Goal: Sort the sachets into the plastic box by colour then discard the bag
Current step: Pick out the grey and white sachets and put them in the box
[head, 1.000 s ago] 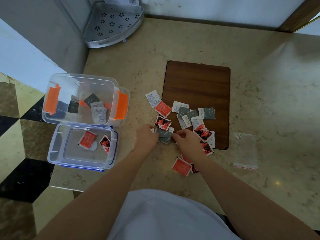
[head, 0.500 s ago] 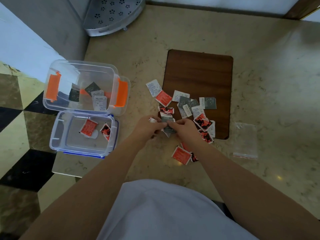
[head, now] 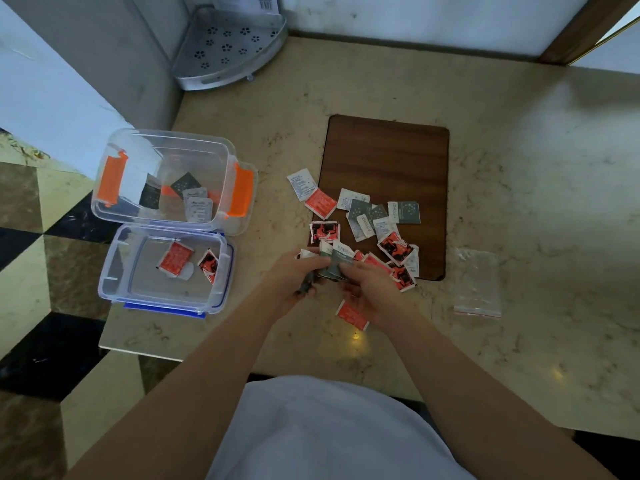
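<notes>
A loose pile of red and grey-white sachets [head: 367, 220] lies on the brown mat's [head: 388, 150] near left part and on the counter beside it. My left hand [head: 294, 275] and my right hand [head: 370, 289] meet at the pile's near edge, both pinching a small stack of grey sachets [head: 337, 263]. The clear plastic box [head: 166, 143] with orange clips holds several grey and white sachets. Its lid [head: 114, 282], lying just in front, holds two red sachets [head: 175, 259]. The empty clear zip bag [head: 478, 282] lies flat to the right of the mat.
A grey perforated corner shelf [head: 228, 46] stands at the back left against the wall. The marble counter's [head: 519, 358] left edge drops to a chequered floor [head: 41, 271] right beside the box and lid. A lone red sachet [head: 351, 315] lies under my right wrist.
Both hands have gathered grey sachets from the pile into a small stack held between them, lifted slightly off the counter. Camera view has shifted a little.
</notes>
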